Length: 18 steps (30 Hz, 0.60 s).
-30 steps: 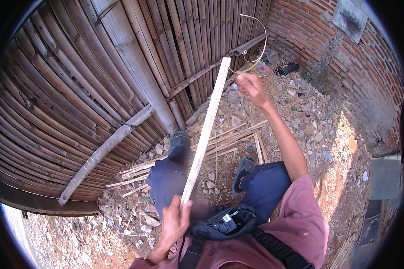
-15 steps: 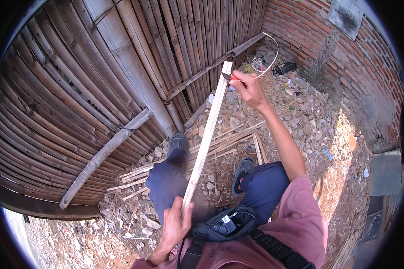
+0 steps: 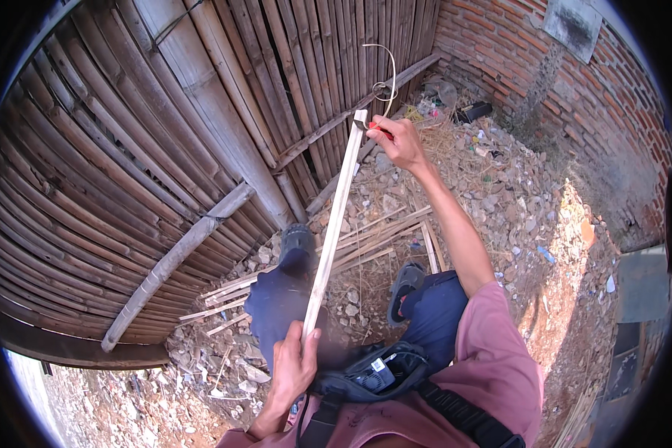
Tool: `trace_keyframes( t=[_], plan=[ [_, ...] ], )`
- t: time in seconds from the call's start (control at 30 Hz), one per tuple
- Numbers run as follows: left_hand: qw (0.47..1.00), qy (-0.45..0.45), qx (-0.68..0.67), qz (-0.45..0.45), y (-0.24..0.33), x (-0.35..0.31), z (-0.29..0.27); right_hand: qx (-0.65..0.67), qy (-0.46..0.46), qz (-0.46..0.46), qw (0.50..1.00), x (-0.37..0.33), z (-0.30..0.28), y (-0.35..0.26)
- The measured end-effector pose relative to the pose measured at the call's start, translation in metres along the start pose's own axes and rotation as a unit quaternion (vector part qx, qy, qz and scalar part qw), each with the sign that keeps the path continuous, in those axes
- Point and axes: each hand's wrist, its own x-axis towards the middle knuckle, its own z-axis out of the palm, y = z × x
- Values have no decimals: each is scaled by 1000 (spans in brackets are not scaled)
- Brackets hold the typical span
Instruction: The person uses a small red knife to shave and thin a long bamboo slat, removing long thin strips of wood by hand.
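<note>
A long pale split-bamboo strip point(image 3: 334, 224) slants up and away in front of me. My left hand point(image 3: 293, 364) is closed round its near end, close to my waist. At the far end my right hand point(image 3: 405, 145) grips a knife point(image 3: 381, 132) by its red handle. The dark blade lies against the strip just below its tip. From beside the right hand a thin, pale shaving point(image 3: 393, 71) curls upward, with a small loop in it. Where the shaving begins is hidden by the fingers.
More bamboo strips point(image 3: 381, 239) lie on the stony ground between my feet. A bamboo-slat wall point(image 3: 119, 201) stands close on the left, with a brick wall point(image 3: 493, 56) at the back right. A dark open pouch point(image 3: 373, 369) hangs at my waist.
The far end of the strip and my right hand with the knife have shifted left and slightly nearer. The shaving has swung left and stands more upright, now with a loop.
</note>
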Motion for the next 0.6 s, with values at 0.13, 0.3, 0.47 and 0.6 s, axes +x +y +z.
trace_keyframes(
  t=[0.13,0.3,0.47,0.6],
  plan=[
    [1000,3,-9,-11,-3,-1,3,19,-4,17,1000,-4,8,1],
    [1000,6,-6,-14,-7,-2,1,403,-141,261,866,-8,13,-11],
    [1000,-4,-28,0,-5,-3,-2,507,-178,238,809,-15,-15,-28],
    [998,0,-61,10,2,5,-1,118,-113,33,986,-48,-9,-76]
  ],
)
